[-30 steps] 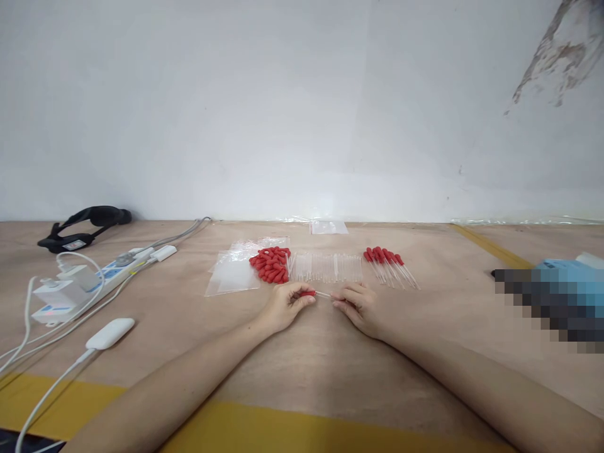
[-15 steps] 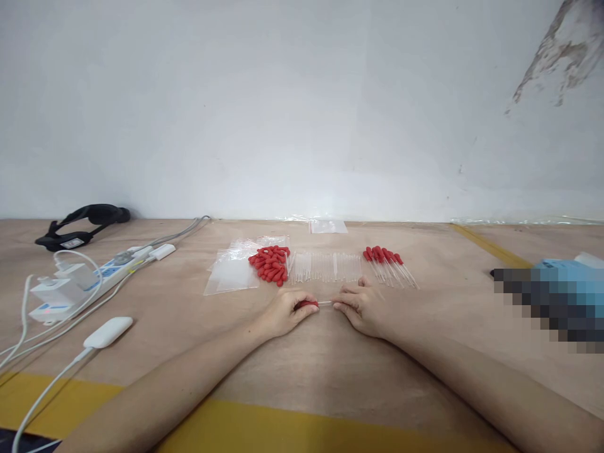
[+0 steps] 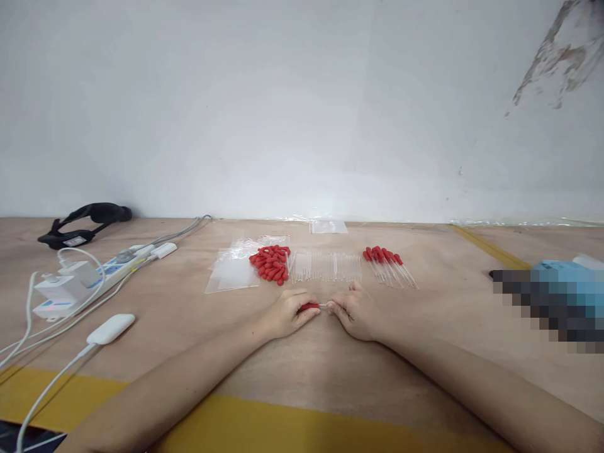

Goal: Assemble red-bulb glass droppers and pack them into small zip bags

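My left hand [image 3: 285,313] is closed around a red rubber dropper bulb [image 3: 309,307], its end showing between thumb and fingers. From that bulb a thin clear tube [image 3: 323,306] runs across to my right hand [image 3: 357,313], whose thumb and fingers pinch it. Just beyond the hands lies a row of clear tubes [image 3: 325,267]. A heap of red bulbs [image 3: 270,265] sits left of the row. On the right, several droppers [image 3: 385,258], each a tube with a red bulb on it, lie side by side.
Clear plastic bags [image 3: 232,274] lie beside the bulb heap, and another small bag [image 3: 329,227] is by the wall. At left are a power strip [image 3: 116,270] with plugs, a white charging case [image 3: 111,328] and a black headset strap [image 3: 85,226]. A partly blurred blue item [image 3: 561,277] lies at right.
My right hand has moved slightly left, closer to my left hand, and its fingers have curled in more. Less of the tube shows between the hands, and more of the red bulb is visible.
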`<state>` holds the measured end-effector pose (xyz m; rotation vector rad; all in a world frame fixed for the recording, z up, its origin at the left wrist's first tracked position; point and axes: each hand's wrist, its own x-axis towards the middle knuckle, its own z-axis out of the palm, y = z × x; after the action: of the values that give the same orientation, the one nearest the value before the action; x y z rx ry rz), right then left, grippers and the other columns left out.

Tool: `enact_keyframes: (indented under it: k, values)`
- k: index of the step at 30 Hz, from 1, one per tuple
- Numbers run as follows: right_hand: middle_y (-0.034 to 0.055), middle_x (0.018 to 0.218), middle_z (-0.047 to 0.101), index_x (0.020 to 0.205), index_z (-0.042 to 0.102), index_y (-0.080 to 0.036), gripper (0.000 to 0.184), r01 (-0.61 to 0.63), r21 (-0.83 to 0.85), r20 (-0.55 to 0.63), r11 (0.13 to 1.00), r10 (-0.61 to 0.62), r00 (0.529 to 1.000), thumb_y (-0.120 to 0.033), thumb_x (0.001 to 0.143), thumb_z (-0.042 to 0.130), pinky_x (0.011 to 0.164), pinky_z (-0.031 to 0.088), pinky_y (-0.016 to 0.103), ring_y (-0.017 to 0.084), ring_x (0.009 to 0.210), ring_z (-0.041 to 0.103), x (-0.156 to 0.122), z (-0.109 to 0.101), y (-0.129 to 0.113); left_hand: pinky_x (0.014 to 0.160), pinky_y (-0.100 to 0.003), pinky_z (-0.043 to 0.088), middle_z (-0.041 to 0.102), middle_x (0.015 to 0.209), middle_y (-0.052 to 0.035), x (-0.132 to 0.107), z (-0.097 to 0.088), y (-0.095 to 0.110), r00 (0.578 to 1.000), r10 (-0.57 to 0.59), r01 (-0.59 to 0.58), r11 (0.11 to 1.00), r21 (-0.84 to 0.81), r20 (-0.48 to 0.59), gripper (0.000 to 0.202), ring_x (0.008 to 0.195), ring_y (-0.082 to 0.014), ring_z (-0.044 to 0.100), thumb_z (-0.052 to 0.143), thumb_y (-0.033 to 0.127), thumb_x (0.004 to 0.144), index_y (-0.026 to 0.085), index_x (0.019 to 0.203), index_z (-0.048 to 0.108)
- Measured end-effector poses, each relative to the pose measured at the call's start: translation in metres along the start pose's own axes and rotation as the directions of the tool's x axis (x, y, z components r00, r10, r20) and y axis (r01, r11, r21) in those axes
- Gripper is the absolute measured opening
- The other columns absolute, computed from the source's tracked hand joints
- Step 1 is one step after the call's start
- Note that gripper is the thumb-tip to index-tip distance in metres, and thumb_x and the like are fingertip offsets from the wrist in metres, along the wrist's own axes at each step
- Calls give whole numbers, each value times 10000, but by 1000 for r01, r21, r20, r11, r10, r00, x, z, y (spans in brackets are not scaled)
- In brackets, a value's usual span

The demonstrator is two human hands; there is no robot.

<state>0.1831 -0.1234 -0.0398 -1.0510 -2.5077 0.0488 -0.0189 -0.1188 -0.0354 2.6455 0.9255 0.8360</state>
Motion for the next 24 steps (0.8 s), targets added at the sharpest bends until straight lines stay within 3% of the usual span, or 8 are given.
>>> enact_keyframes:
  k: [7, 10, 13, 15, 18, 21, 24]
  values:
    - [5, 694, 631, 714, 550, -189, 291, -29, 43, 38, 999, 27, 999, -240, 892, 325, 712, 338, 299, 131, 639, 550, 2, -4, -3, 640, -246, 411, 597, 760, -45, 1, 0, -1, 1000, -3, 3, 1000, 2, -5, 182, 698, -145, 531, 465, 291, 827, 174, 889, 589]
    - [31, 764, 626, 755, 545, -186, 240, -82, 111, 4, 990, 82, 997, -253, 877, 349, 651, 376, 265, 142, 692, 552, 2, -13, 3, 635, -250, 434, 566, 935, -59, -1, -1, -5, 991, -94, 90, 995, -39, -96, 313, 708, -136, 523, 533, 297, 780, 194, 1074, 505]
    - [34, 757, 621, 770, 553, -185, 212, -218, 173, -89, 960, 236, 968, -250, 849, 367, 616, 387, 253, 146, 682, 549, 4, -28, 25, 611, -249, 445, 519, 971, -58, -3, -3, -10, 969, -193, 189, 981, -41, -153, 436, 667, -121, 501, 557, 286, 755, 199, 1161, 425]
    - [34, 739, 625, 756, 570, -184, 198, -394, 189, -170, 900, 425, 889, -269, 816, 401, 589, 382, 250, 149, 652, 550, 5, -40, 47, 619, -247, 443, 517, 901, -44, -3, -5, -13, 971, -206, 205, 979, -18, -120, 324, 666, -120, 499, 540, 270, 764, 191, 1076, 494]
    - [47, 737, 644, 763, 609, -193, 227, -642, 174, -236, 747, 665, 709, -360, 768, 456, 565, 366, 258, 174, 662, 566, 4, -56, 82, 627, -242, 438, 522, 846, -35, -3, -5, -15, 977, -199, 199, 980, -1, -71, 189, 670, -119, 505, 523, 262, 778, 183, 943, 570]
    - [77, 766, 649, 759, 633, -202, 271, -820, 45, -300, 571, 791, 534, -413, 731, 465, 600, 358, 307, 238, 739, 575, -2, -61, 107, 626, -243, 435, 530, 818, -31, -3, -4, -15, 978, -201, 201, 980, -2, -64, 157, 668, -120, 507, 516, 265, 786, 183, 899, 588]
    - [96, 758, 644, 757, 644, -209, 290, -890, -25, -295, 455, 847, 442, -412, 732, 438, 663, 346, 367, 272, 772, 574, -7, -57, 116, 627, -243, 435, 532, 807, -31, -2, -4, -15, 979, -198, 197, 980, -12, -52, 139, 674, -122, 509, 507, 266, 792, 181, 863, 593]
